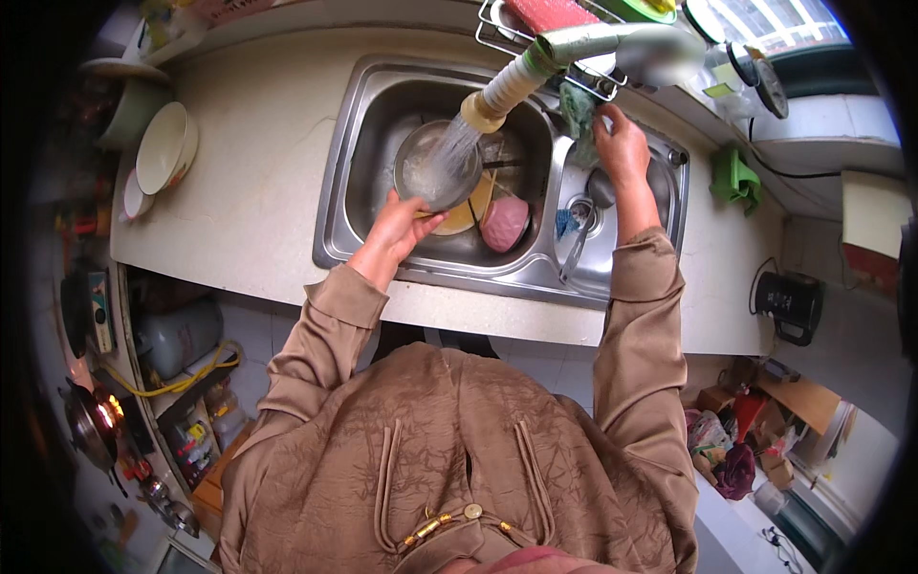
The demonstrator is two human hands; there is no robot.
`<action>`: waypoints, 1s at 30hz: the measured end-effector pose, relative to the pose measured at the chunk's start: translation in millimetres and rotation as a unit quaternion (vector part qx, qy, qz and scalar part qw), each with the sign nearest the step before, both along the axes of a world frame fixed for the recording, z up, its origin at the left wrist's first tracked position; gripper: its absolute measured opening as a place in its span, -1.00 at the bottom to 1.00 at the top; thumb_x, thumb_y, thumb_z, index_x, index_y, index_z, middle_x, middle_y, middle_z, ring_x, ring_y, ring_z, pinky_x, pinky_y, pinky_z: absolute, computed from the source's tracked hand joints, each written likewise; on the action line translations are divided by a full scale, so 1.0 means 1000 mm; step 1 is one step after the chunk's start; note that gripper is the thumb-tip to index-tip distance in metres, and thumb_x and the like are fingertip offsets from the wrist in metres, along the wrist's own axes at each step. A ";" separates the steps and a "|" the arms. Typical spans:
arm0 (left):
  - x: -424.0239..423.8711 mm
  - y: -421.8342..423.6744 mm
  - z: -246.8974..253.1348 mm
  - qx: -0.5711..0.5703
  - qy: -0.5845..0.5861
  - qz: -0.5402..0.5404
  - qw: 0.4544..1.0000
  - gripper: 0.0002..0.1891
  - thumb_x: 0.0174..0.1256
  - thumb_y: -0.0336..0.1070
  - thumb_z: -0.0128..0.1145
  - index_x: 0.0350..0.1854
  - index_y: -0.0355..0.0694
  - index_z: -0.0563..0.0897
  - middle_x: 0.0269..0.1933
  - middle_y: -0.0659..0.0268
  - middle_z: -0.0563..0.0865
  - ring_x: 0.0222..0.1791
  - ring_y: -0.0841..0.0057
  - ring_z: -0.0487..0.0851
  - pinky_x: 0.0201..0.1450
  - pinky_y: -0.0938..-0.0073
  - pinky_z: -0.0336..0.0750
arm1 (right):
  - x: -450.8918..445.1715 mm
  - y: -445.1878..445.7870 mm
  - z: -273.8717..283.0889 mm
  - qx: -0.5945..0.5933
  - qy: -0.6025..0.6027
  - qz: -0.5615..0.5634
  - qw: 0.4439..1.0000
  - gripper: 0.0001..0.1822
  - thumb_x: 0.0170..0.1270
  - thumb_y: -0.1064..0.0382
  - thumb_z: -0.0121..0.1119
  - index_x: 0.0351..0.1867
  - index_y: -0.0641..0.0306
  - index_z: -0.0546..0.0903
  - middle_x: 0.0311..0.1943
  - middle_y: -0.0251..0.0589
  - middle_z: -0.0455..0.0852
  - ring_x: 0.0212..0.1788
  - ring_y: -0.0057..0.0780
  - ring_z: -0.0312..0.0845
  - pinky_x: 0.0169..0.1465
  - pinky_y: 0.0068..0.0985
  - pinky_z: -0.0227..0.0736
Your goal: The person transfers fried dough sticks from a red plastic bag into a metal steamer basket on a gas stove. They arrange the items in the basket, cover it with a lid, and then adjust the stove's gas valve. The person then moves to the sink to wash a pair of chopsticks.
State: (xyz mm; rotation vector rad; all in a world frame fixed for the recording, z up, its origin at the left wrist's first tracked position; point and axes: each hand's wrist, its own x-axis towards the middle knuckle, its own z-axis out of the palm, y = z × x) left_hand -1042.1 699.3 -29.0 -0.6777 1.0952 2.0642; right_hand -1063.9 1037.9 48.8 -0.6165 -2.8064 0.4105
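My left hand point(407, 228) grips the lower rim of a round metal bowl point(409, 168) in the large basin. Water point(453, 147) pours into the bowl from a white ribbed faucet hose point(508, 87). By the rack, the curled fingers of my right hand point(622, 147) pinch the edge of a green mesh cloth point(576, 107); the fingertips are partly hidden. Below the bowl lie a pink faceted bowl point(505, 224), tipped on its side, and a yellow dish point(453, 221), partly covered. A metal ladle point(575, 251) and a blue scrap point(566, 224) lie in the small basin.
The double steel sink point(337, 179) is set in a pale counter point(244, 158). A wire rack point(495, 36) stands behind it. White bowls point(167, 147) sit at left. A green plastic holder point(735, 179) and a black electric kettle point(787, 301) are at right.
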 end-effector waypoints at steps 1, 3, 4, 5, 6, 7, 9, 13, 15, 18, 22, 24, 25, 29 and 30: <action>-0.001 0.000 0.002 -0.007 -0.002 0.000 1.000 -0.38 0.19 -0.61 -0.09 0.25 -0.23 -0.07 0.00 -0.16 0.49 -0.21 0.12 0.69 -0.25 0.45 0.70 | 0.004 -0.002 0.002 -0.043 0.000 -0.011 0.999 -0.70 0.16 -0.02 0.21 -0.09 -0.07 0.65 -0.44 -0.09 0.69 -0.30 -0.15 0.65 -0.19 -0.30 0.49; -0.001 0.000 0.007 -0.022 -0.008 0.000 1.000 -0.35 0.20 -0.60 -0.09 0.28 -0.20 -0.09 0.01 -0.16 0.49 -0.20 0.11 0.69 -0.25 0.44 0.70 | 0.009 -0.005 0.010 -0.127 -0.001 -0.032 0.991 -0.70 0.18 0.00 0.20 -0.07 -0.07 0.64 -0.43 -0.09 0.69 -0.25 -0.12 0.65 -0.16 -0.28 0.50; -0.001 -0.001 0.003 -0.024 0.005 -0.016 1.000 -0.33 0.20 -0.60 -0.09 0.30 -0.18 -0.10 0.02 -0.15 0.48 -0.20 0.12 0.70 -0.25 0.44 0.70 | 0.010 -0.006 0.005 -0.125 0.089 0.019 0.988 -0.71 0.17 0.03 0.19 -0.07 -0.06 0.64 -0.34 -0.11 0.68 -0.25 -0.18 0.64 -0.16 -0.29 0.50; -0.001 -0.003 -0.003 -0.025 0.018 -0.032 0.999 -0.32 0.20 -0.59 -0.10 0.31 -0.15 -0.12 0.03 -0.14 0.48 -0.20 0.12 0.70 -0.26 0.44 0.70 | 0.011 -0.007 0.007 -0.095 0.081 0.030 0.992 -0.71 0.17 0.05 0.19 -0.08 -0.06 0.65 -0.29 -0.12 0.68 -0.25 -0.19 0.64 -0.16 -0.30 0.51; -0.002 -0.003 -0.001 -0.027 0.032 -0.049 0.998 -0.30 0.20 -0.59 -0.10 0.33 -0.12 -0.13 0.03 -0.13 0.48 -0.20 0.13 0.70 -0.26 0.44 0.69 | 0.014 -0.012 0.013 -0.065 0.073 0.039 0.994 -0.72 0.17 0.06 0.19 -0.09 -0.05 0.66 -0.24 -0.13 0.67 -0.25 -0.20 0.64 -0.16 -0.30 0.51; -0.002 -0.003 0.002 -0.036 0.038 -0.050 0.997 -0.30 0.20 -0.59 -0.10 0.34 -0.11 -0.12 0.05 -0.12 0.47 -0.20 0.14 0.71 -0.27 0.44 0.69 | 0.015 -0.015 0.017 -0.035 0.066 0.048 0.996 -0.73 0.17 0.07 0.19 -0.10 -0.05 0.66 -0.19 -0.14 0.66 -0.24 -0.21 0.64 -0.16 -0.30 0.51; 0.000 -0.001 0.011 -0.054 0.048 -0.051 0.996 -0.29 0.19 -0.58 -0.11 0.35 -0.08 -0.11 0.08 -0.09 0.45 -0.21 0.16 0.71 -0.29 0.45 0.69 | 0.015 -0.012 0.018 0.066 0.067 0.055 0.994 -0.76 0.16 0.14 0.16 -0.14 -0.01 0.67 -0.09 -0.21 0.63 -0.22 -0.20 0.64 -0.14 -0.29 0.52; -0.002 -0.004 0.010 -0.096 0.097 -0.056 0.989 -0.34 0.20 -0.56 -0.10 0.33 -0.10 -0.04 0.10 -0.02 0.45 -0.21 0.19 0.71 -0.30 0.48 0.68 | 0.025 -0.041 0.072 0.039 0.151 0.100 0.983 -0.84 0.12 0.32 0.13 -0.26 0.17 0.65 -0.35 -0.20 0.65 -0.35 -0.25 0.62 -0.23 -0.33 0.50; -0.001 -0.007 0.011 -0.122 0.107 -0.062 0.985 -0.39 0.23 -0.52 -0.07 0.30 -0.12 -0.01 0.07 0.00 0.49 -0.20 0.22 0.72 -0.26 0.52 0.66 | 0.021 -0.065 0.102 -0.076 0.241 0.144 0.957 -0.89 0.10 0.38 0.13 -0.33 0.21 0.64 -0.46 -0.21 0.61 -0.40 -0.33 0.59 -0.29 -0.41 0.48; 0.000 -0.011 0.015 -0.110 0.093 -0.061 0.988 -0.39 0.22 -0.52 -0.08 0.30 -0.12 -0.01 0.05 0.00 0.50 -0.20 0.22 0.72 -0.29 0.52 0.67 | -0.010 -0.059 0.106 0.053 0.282 0.193 0.938 -0.85 0.10 0.33 0.18 -0.28 0.23 0.64 -0.36 -0.17 0.64 -0.31 -0.26 0.60 -0.20 -0.38 0.49; 0.002 -0.016 0.009 -0.062 0.043 -0.085 0.994 -0.38 0.20 -0.54 -0.09 0.30 -0.13 0.01 0.04 -0.01 0.50 -0.22 0.22 0.72 -0.32 0.51 0.68 | -0.064 -0.041 0.094 0.014 0.208 0.269 0.940 -0.65 0.10 0.28 0.21 -0.03 0.20 0.62 -0.13 -0.10 0.69 -0.07 -0.17 0.62 0.00 -0.37 0.47; 0.001 -0.012 0.010 -0.072 0.067 -0.108 0.989 -0.38 0.19 -0.55 -0.10 0.31 -0.11 0.02 0.06 0.02 0.49 -0.22 0.23 0.71 -0.33 0.47 0.69 | -0.083 -0.024 0.089 -0.131 0.117 0.293 0.940 -0.60 0.10 0.44 0.17 0.03 0.22 0.59 -0.19 -0.10 0.71 -0.08 -0.28 0.62 0.04 -0.45 0.43; 0.001 -0.008 0.012 -0.077 0.077 -0.116 0.987 -0.38 0.19 -0.55 -0.10 0.31 -0.09 0.03 0.07 0.03 0.48 -0.22 0.23 0.70 -0.34 0.46 0.69 | -0.086 -0.025 0.099 -0.049 0.102 0.316 0.942 -0.62 0.11 0.42 0.19 0.03 0.23 0.59 -0.20 -0.09 0.71 -0.08 -0.26 0.63 0.05 -0.44 0.43; -0.023 -0.002 0.008 -0.115 0.124 -0.071 0.983 -0.34 0.15 -0.57 -0.09 0.31 -0.18 -0.01 0.02 -0.02 0.51 -0.24 0.19 0.71 -0.32 0.50 0.69 | -0.086 -0.054 0.116 -0.015 0.189 0.281 0.941 -0.70 0.28 0.25 0.02 -0.07 0.40 0.56 -0.24 -0.04 0.66 -0.24 -0.26 0.62 -0.18 -0.36 0.54; -0.026 -0.005 0.010 -0.076 0.099 -0.051 0.991 -0.32 0.14 -0.59 -0.08 0.32 -0.23 -0.03 0.00 -0.05 0.51 -0.25 0.17 0.70 -0.33 0.49 0.70 | -0.081 -0.047 0.111 0.053 0.226 0.287 0.929 -0.70 0.22 0.30 0.08 -0.02 0.28 0.57 -0.18 -0.06 0.68 -0.17 -0.19 0.62 -0.09 -0.34 0.51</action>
